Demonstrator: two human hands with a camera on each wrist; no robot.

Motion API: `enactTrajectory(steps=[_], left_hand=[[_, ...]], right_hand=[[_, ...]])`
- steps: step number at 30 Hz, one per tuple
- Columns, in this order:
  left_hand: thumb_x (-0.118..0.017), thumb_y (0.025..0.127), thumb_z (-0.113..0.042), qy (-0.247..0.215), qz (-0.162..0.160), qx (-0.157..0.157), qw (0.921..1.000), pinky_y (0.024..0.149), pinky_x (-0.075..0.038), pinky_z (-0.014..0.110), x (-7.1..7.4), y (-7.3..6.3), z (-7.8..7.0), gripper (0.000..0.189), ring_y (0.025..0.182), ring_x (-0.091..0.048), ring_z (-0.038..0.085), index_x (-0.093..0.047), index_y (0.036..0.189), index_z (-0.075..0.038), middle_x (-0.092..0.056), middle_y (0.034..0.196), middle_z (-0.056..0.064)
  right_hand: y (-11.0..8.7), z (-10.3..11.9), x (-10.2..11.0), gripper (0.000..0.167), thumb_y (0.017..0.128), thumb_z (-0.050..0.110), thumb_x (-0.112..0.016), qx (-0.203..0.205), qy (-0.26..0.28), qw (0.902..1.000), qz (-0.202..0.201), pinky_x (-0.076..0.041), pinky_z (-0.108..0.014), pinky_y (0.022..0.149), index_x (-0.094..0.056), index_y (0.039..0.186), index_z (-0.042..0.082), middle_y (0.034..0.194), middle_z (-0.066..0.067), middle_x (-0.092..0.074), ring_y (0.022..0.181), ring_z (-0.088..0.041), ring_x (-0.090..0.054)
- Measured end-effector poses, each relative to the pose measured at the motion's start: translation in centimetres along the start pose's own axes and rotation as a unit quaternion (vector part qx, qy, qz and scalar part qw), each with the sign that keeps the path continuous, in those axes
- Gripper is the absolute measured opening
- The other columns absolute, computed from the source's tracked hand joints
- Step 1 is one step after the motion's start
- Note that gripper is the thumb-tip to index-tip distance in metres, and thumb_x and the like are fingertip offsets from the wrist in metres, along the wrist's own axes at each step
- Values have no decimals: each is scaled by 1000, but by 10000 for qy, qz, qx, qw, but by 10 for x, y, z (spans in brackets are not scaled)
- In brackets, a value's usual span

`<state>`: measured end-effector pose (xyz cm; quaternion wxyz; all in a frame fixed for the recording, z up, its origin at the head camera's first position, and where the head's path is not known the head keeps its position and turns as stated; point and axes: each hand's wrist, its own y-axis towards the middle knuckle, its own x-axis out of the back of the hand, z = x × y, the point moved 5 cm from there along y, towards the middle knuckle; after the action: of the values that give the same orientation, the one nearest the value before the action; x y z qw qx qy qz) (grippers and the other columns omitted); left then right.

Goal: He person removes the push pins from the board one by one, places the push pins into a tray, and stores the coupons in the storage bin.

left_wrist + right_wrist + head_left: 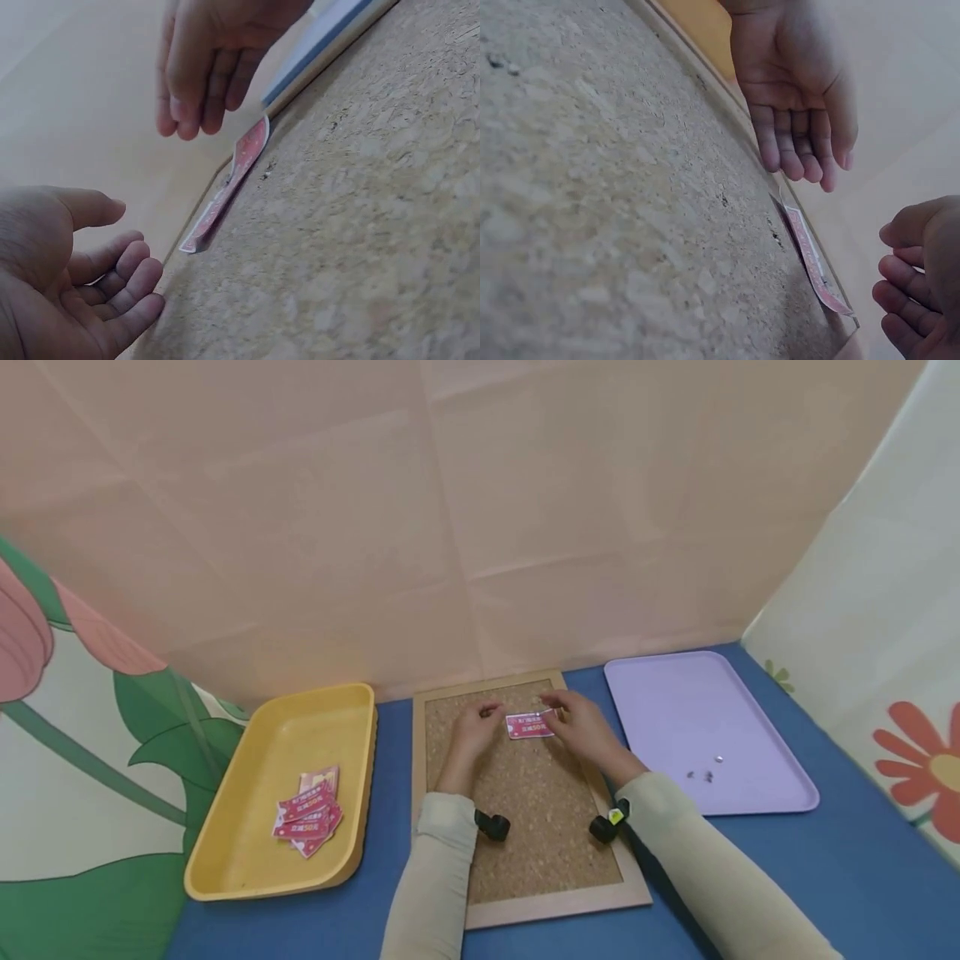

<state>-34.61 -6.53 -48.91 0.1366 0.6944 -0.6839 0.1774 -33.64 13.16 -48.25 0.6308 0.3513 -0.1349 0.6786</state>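
A pink coupon card (528, 725) with white print lies against the upper part of a framed cork board (540, 827); its ends curl up off the cork in the wrist views. A small dark spot shows near the card's upper edge. At the card's left end, my left hand (477, 732) hovers with loosely bent fingers, holding nothing. My right hand (585, 732) is beside the right end, overlapping it in the head view. Both wrist views show a gap between the right hand (930, 274) and the card (810, 251), its fingers relaxed and empty.
To the left, a yellow tray (247, 827) holds a pile of several similar pink cards (309, 814). A lilac tray (675, 710) on the right carries several small metal pieces (708, 776). Blue cloth (810, 877) covers the table, and a plain backdrop (487, 527) stands behind.
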Motion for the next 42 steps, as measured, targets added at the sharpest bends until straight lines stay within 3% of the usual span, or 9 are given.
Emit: enactTrajectory(steps=[7,18,28,42], left_hand=[[-63,95,-28,-72,-88,-96,9999,87,-47,37,-3,4,7,26,100,-59,18,-70,115,-13,-65,107,3],[-65,93,-24,351,-11,-412,9985,82,-48,35,-8,10,9,24,92,-59,15,-70,114,-13,-66,99,-1],[-65,91,-16,656,-21,-432,9969,71,-47,30,-7,10,14,21,82,-56,12,-72,111,-12,-64,91,-3],[-67,91,-18,884,-77,-394,9953,64,-46,28,-11,9,10,13,74,-56,11,-75,101,-15,-63,82,-6]], right_hand=[[8,5,-5,43,95,33,-62,-143,185,9996,-152,-44,-54,94,-60,130,9,129,-14,-57,117,-34,-54],[16,-10,-11,41,94,27,-65,-214,384,9988,-215,-47,-50,89,-60,130,7,126,-14,-57,109,-32,-58],[14,-26,-16,37,94,25,-64,-428,488,9977,196,-46,-47,90,-62,127,10,121,-11,-58,104,-26,-54],[23,-24,-16,23,91,13,-65,-176,-152,9981,568,-44,-49,90,-69,114,7,116,-15,-62,102,-30,-56]])
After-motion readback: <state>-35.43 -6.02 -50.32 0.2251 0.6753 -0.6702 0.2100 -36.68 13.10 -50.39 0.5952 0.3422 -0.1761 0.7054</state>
